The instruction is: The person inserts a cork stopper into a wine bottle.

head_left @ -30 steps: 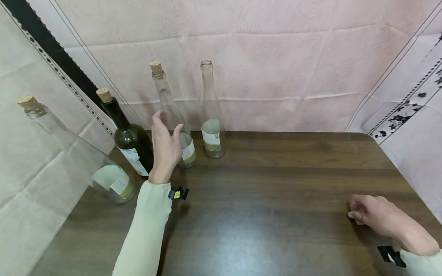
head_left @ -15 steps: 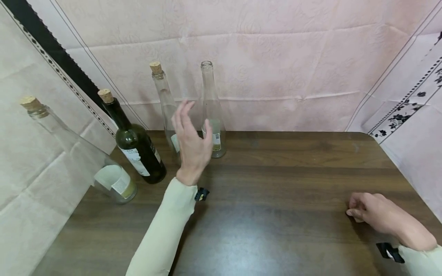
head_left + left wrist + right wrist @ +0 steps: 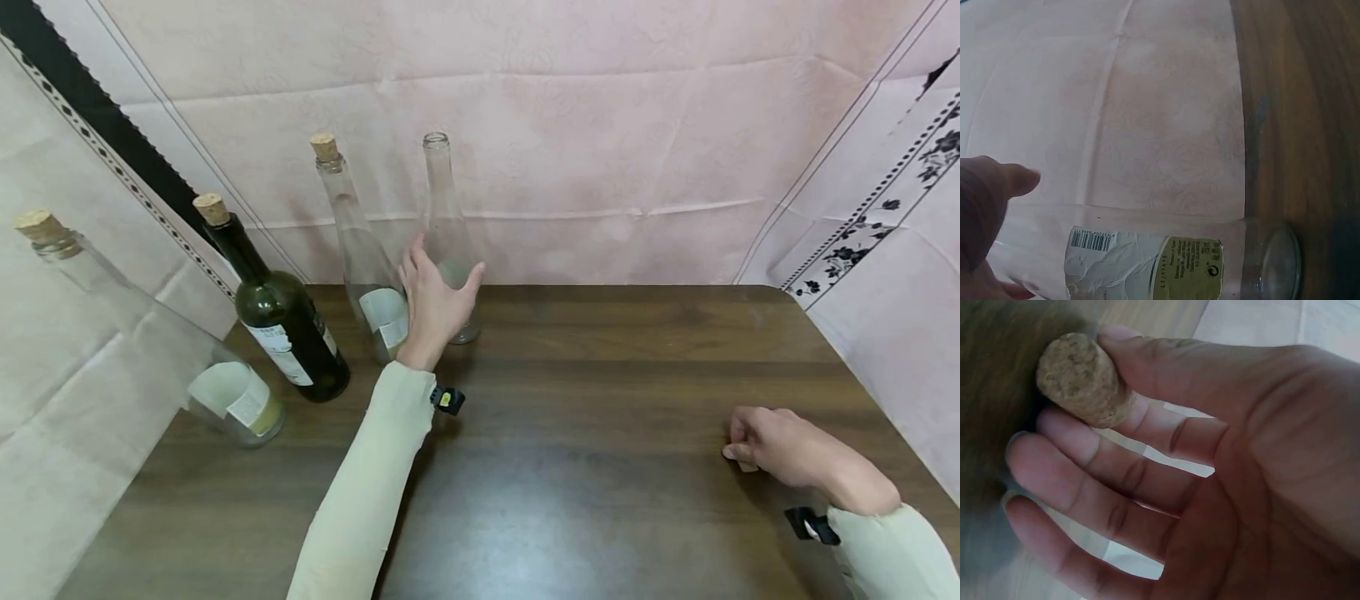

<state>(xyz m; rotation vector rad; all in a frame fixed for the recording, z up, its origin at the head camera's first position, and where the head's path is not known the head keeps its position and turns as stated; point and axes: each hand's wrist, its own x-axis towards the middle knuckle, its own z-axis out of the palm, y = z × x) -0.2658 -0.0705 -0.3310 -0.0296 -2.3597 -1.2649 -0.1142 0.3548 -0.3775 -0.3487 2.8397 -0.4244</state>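
An uncorked clear glass bottle (image 3: 448, 218) stands at the back of the table. My left hand (image 3: 435, 308) is beside and in front of it, thumb spread away from the fingers. From the left wrist, the thumb (image 3: 1022, 179) stands off the glass, and the bottle's torn label (image 3: 1147, 265) shows below; whether fingertips touch the glass is hard to tell. At the right, my right hand (image 3: 795, 454) is low over the table. It pinches a cork (image 3: 1082, 378) between thumb and index finger, the other fingers loosely bent.
Left of my left hand stand a corked clear bottle (image 3: 360, 242), a dark green corked wine bottle (image 3: 277, 312) and another corked clear bottle (image 3: 150, 321). The wooden table (image 3: 600, 400) ends at a pale cloth (image 3: 585, 150) hung behind and at both sides.
My left hand has moved right, from beside the green bottle past the corked clear bottle to the uncorked one. My right hand keeps its pinch; the head view has shifted slightly.
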